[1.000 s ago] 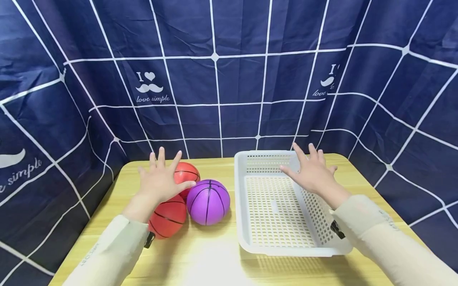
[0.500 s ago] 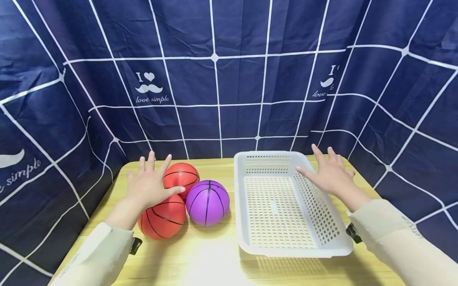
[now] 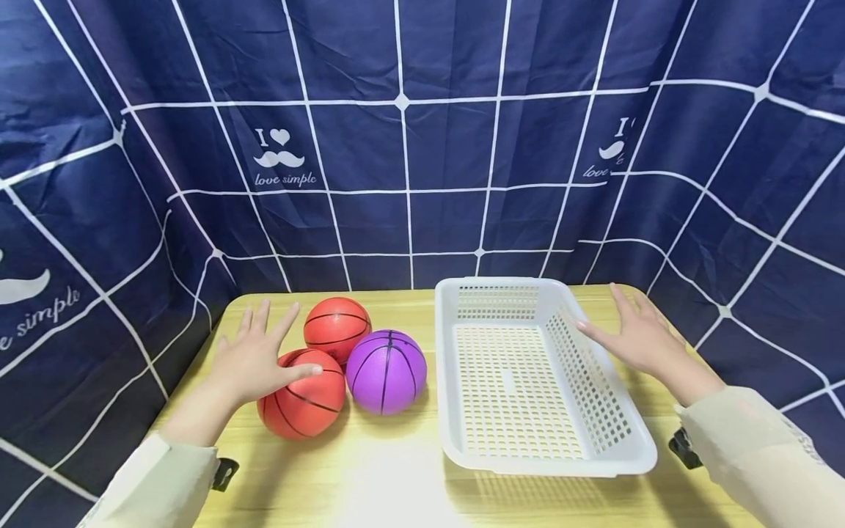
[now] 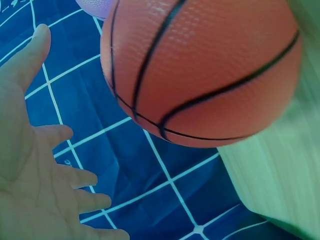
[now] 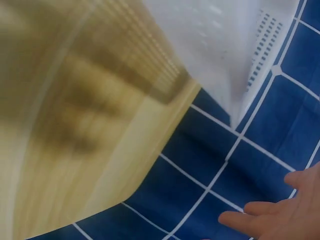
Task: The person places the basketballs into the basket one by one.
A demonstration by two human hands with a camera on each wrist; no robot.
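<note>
Three small toy basketballs sit together on the left half of the table: a near red ball (image 3: pixel 304 407), a far red ball (image 3: pixel 337 323) and a purple ball (image 3: pixel 386 372). My left hand (image 3: pixel 254 359), fingers spread and holding nothing, hovers beside the near red ball, its thumb over it in the head view. In the left wrist view a gap shows between that hand (image 4: pixel 35 165) and the red ball (image 4: pixel 205 70). To the right stands a white perforated plastic basket (image 3: pixel 449 411). Beyond its right side my right hand (image 3: pixel 637 334) hovers, fingers extended, holding nothing.
The wood-grain table (image 3: pixel 317 491) has rounded far corners. A dark blue curtain (image 3: pixel 442 147) with white grid lines hangs behind it and along both sides. A strip of table separates the purple ball from the basket.
Both hands have moved apart and slightly nearer: the left toward the left past the red balls, the right toward the right past the basket's side. Balls and basket stay put.
</note>
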